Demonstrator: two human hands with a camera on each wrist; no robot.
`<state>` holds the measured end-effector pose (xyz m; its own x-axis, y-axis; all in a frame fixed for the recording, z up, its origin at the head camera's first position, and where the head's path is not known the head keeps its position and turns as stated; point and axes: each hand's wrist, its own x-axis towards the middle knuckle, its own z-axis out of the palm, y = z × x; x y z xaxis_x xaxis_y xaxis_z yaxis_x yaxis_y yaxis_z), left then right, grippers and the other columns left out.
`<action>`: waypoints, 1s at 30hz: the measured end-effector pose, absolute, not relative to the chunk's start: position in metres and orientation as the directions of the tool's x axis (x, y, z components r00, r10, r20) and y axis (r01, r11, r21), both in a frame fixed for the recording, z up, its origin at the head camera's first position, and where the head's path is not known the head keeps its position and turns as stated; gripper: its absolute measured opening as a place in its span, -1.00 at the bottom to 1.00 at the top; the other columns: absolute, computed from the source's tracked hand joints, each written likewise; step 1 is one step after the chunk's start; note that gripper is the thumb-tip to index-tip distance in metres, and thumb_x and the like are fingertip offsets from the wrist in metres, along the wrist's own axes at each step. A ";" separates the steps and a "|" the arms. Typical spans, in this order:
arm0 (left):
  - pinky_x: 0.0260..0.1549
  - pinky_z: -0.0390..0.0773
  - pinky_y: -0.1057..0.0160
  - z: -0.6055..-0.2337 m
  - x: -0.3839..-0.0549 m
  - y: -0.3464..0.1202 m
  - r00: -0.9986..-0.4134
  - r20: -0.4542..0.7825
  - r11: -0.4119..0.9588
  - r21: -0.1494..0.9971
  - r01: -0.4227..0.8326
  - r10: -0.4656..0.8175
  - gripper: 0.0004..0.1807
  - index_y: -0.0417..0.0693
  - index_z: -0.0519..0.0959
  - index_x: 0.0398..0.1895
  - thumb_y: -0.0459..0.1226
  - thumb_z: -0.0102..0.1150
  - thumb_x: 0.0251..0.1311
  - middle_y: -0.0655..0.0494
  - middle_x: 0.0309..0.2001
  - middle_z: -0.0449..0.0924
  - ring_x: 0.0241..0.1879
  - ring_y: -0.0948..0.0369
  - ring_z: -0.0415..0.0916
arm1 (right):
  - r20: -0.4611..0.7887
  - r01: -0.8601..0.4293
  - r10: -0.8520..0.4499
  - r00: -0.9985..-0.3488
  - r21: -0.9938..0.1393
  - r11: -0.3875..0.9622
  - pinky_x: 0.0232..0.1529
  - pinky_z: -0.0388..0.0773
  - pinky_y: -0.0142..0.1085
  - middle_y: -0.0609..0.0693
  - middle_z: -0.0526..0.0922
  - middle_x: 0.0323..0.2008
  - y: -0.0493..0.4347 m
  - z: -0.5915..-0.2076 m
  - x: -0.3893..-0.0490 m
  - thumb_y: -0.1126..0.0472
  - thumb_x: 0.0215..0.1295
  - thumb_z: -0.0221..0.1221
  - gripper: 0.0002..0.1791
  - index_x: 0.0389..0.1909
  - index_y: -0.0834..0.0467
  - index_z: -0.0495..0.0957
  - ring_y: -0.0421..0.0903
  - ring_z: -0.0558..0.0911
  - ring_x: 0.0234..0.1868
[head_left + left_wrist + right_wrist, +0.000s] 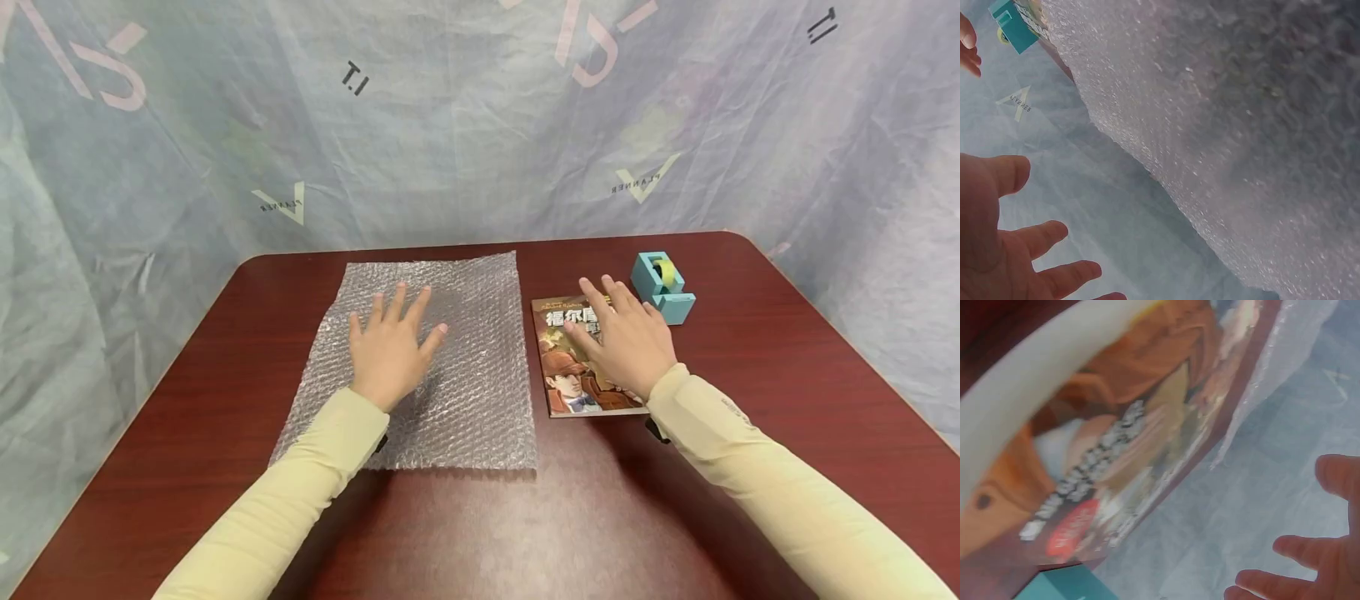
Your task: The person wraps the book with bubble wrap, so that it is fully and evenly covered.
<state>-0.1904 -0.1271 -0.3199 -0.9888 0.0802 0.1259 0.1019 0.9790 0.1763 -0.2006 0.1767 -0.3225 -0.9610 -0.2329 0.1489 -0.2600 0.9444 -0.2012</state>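
A sheet of bubble wrap lies flat on the left half of the table. Over it is my left hand, fingers spread and holding nothing; the left wrist view shows a gap between palm and wrap. My right hand hovers above a book with an illustrated cover, its fingers extended and its grasp empty. Part of the cover is hidden beneath that hand. Just beyond the right fingers stands a teal tape dispenser with a yellowish roll of tape in it.
The dark red-brown table has rounded far corners. A pale patterned cloth hangs behind it and along both sides. The book lies close to the right edge of the bubble wrap.
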 end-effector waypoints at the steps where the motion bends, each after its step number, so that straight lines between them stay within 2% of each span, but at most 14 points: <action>1: 0.41 -0.14 -0.41 -0.320 -0.190 -0.129 -0.989 0.127 0.979 0.177 0.099 0.077 -0.25 0.20 0.02 0.65 0.19 -0.16 0.52 -0.08 0.62 -0.09 0.57 -0.21 -0.14 | 0.160 -0.268 -0.239 -0.958 -0.197 0.943 0.41 0.07 0.32 0.34 0.05 0.56 0.175 -0.321 -0.201 -0.19 0.54 -0.03 -0.19 0.62 0.15 0.04 0.28 0.06 0.56; 10: 0.40 -0.14 -0.42 -0.316 -0.187 -0.148 -0.993 0.111 0.982 0.178 0.061 0.042 -0.24 0.18 0.01 0.66 0.17 -0.12 0.51 -0.11 0.61 -0.06 0.54 -0.26 -0.08 | 0.256 -0.340 -0.294 -0.921 -0.156 0.928 0.32 0.29 0.23 0.33 0.24 0.48 0.155 -0.311 -0.203 -0.08 0.51 0.09 -0.25 0.56 0.20 0.17 0.27 0.30 0.45; 13: 0.39 -0.10 -0.42 -0.315 -0.186 -0.155 -0.993 0.115 0.984 0.169 0.049 0.029 -0.24 0.16 0.03 0.65 0.16 -0.10 0.51 -0.13 0.60 -0.03 0.51 -0.29 0.00 | 0.285 -0.363 -0.313 -0.906 -0.145 0.920 0.27 0.36 0.22 0.31 0.29 0.46 0.150 -0.311 -0.206 -0.05 0.48 0.13 -0.26 0.55 0.20 0.20 0.28 0.36 0.41; 25: 0.34 0.04 -0.44 -0.312 -0.172 -0.178 -0.992 0.123 0.985 0.167 0.036 0.015 -0.25 0.04 0.16 0.61 0.11 0.03 0.47 -0.26 0.54 0.12 0.43 -0.31 0.18 | 0.304 -0.471 -0.437 -0.847 -0.045 0.881 0.11 0.52 0.17 0.27 0.57 0.21 0.124 -0.315 -0.211 0.03 0.37 0.28 -0.31 0.44 0.21 0.39 0.24 0.59 0.17; 30: 0.32 0.08 -0.44 -0.315 -0.165 -0.185 -0.993 0.122 0.984 0.176 0.023 0.001 -0.25 0.01 0.21 0.58 0.09 0.10 0.43 -0.28 0.51 0.17 0.39 -0.31 0.24 | 0.330 -0.509 -0.468 -0.820 -0.044 0.860 0.05 0.55 0.15 0.25 0.61 0.16 0.113 -0.320 -0.211 0.04 0.34 0.31 -0.33 0.41 0.21 0.42 0.22 0.62 0.12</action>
